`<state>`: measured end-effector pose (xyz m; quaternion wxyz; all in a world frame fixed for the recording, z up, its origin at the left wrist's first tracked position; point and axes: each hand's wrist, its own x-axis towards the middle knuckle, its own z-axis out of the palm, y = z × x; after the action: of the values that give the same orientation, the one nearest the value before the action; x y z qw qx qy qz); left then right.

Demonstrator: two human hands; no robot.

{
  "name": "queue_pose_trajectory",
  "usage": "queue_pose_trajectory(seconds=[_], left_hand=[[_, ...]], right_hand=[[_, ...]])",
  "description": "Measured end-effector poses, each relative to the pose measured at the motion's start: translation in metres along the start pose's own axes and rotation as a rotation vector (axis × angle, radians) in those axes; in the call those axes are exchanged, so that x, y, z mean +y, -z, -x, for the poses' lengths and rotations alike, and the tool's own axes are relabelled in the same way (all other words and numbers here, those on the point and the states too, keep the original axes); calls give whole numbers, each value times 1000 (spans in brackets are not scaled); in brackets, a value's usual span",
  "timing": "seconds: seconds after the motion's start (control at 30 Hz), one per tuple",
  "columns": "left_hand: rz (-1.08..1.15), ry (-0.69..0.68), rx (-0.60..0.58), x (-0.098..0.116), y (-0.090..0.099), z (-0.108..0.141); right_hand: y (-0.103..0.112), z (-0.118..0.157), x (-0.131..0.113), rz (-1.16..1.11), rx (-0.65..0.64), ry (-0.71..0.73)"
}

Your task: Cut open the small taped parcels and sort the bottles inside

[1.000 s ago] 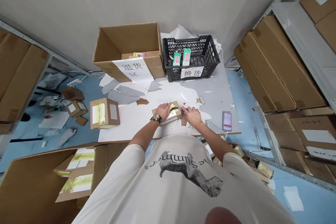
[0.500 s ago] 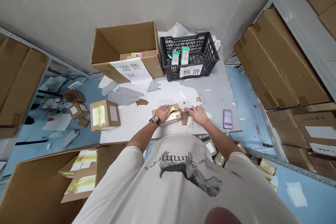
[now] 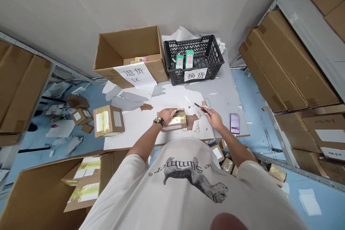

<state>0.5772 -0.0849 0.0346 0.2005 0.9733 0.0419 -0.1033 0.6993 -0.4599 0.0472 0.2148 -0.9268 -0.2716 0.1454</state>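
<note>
My left hand [image 3: 167, 115] presses down on top of a small cardboard parcel [image 3: 176, 120] wrapped in yellowish tape, which lies on the white table top [image 3: 134, 125]. My right hand [image 3: 215, 119] is a little to the right of the parcel, gripping a utility knife [image 3: 202, 109] with a red handle. Its blade points up and left, and it is not touching the parcel. A torn scrap of brown cardboard [image 3: 192, 121] lies between the parcel and my right hand.
An open cardboard box [image 3: 126, 48] with a paper sign and a black plastic crate [image 3: 194, 59] holding two small green-and-white boxes stand at the table's far edge. A phone [image 3: 234, 123] lies at the right. A taped carton [image 3: 108, 121] sits at the left. Shelves of cartons flank the table.
My right hand has moved right, away from the parcel, taking the knife with it. The parcel and my left hand stay in nearly the same place.
</note>
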Motion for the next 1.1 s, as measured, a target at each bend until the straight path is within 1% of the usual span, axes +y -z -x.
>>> queue_pose_trajectory(seconds=[0.03,0.1,0.13,0.2,0.27,0.4,0.47,0.53,0.63,0.7,0.83,0.97,1.1], left_hand=[[-8,17,-28,-2,6,-6],[-42,-13,-57,-6,15,-12],[-60,-48,-50,-6,18,-11],[-85,-116,-12,-4,17,-1],[-86,-157,18,4,7,19],[-61,-200,35,26,-23,62],[-60,-187,47,37,-35,76],[-61,-176,69,46,-41,82],[-48,-175,102,55,-42,85],[-26,-162,100,61,-40,84],[26,-41,64,74,-40,77],[76,90,-23,84,-38,66],[134,154,-26,90,-35,66]], right_hand=[[-7,4,-6,-49,8,-3],[-22,11,-20,-140,33,-2],[-28,14,-27,-184,48,4],[-38,18,-39,-270,76,13],[-44,21,-46,-342,93,8],[-49,29,-47,-424,62,-49],[-52,35,-44,-461,24,-81],[-54,40,-42,-507,-11,-100],[-55,47,-42,-567,-53,-101],[-53,50,-43,-588,-76,-100],[-48,48,-42,-632,-149,-102],[-40,39,-33,-724,-294,-126],[-22,18,-23,-740,-482,-180]])
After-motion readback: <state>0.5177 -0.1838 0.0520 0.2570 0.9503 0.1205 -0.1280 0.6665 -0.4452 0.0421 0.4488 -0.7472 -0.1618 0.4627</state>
